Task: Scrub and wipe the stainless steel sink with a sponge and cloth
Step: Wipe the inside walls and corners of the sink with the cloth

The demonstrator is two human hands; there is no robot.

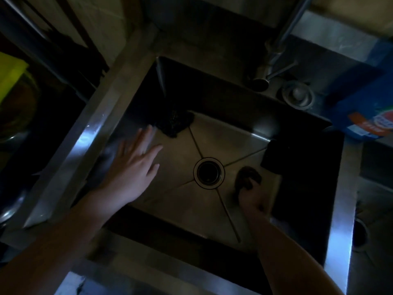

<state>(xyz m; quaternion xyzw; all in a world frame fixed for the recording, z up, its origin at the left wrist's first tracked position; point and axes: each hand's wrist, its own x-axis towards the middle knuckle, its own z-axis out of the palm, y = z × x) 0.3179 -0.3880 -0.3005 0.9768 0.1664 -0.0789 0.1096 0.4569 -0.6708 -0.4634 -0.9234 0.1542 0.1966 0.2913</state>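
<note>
Stainless steel sink (pixel 89 133), a square basin with creased floor panels, fills the dim view and lies under both hands. The scrubbing step looks to be in hand. The blue cardboard carton (pixel 365 99) stands on the steel table, well beyond and to the outside of the right hand. The grey metal tap (pixel 278 52) rises beyond that hand at the basin's far edge. The left hand (pixel 131 167) is spread flat with straight fingers, low over the floor near the left wall; whether it touches the steel I cannot tell. The right hand (pixel 252 201) has its fingers curled round a dark brown rounded sponge (pixel 246 175) and presses it to the floor, with the round black drain hole (pixel 209 173) just inward of it, between the two hands. A black crumpled cloth (pixel 175 124) lies in the far corner just past the left fingertips, and a black rectangular block (pixel 274 156) leans on the wall just beyond the right hand; its nature is unclear. Next, I judge, the sponge needs firm strokes out from the drain along the creases and up the walls. The left hand is well placed to take the cloth for wiping. The carton bears an orange, red and white label, but its lettering is too blurred to read, and no other writing shows.
</note>
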